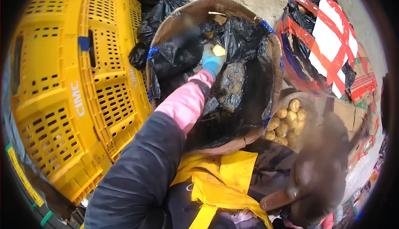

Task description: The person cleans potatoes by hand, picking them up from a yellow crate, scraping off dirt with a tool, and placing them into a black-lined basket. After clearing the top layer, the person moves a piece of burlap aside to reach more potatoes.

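Observation:
My left hand [213,60], in a blue-grey knitted glove, reaches into a large round carton [216,4] lined with black plastic. Its fingers are closed on a pale yellow potato [218,50]. Beneath the hand, the black plastic lining [178,58] lies crumpled, and a brownish, dirt-covered surface [232,83] shows at the bottom. I cannot make out my right hand. Several potatoes [286,123] sit heaped just outside the carton, to its lower right.
Yellow perforated crates [79,100] marked CIMC stand along the left. A taped, plastic-wrapped bundle [320,42] lies at the upper right. A blurred brown shape [320,166] covers the lower right. A yellow cloth [224,179] lies across my lap.

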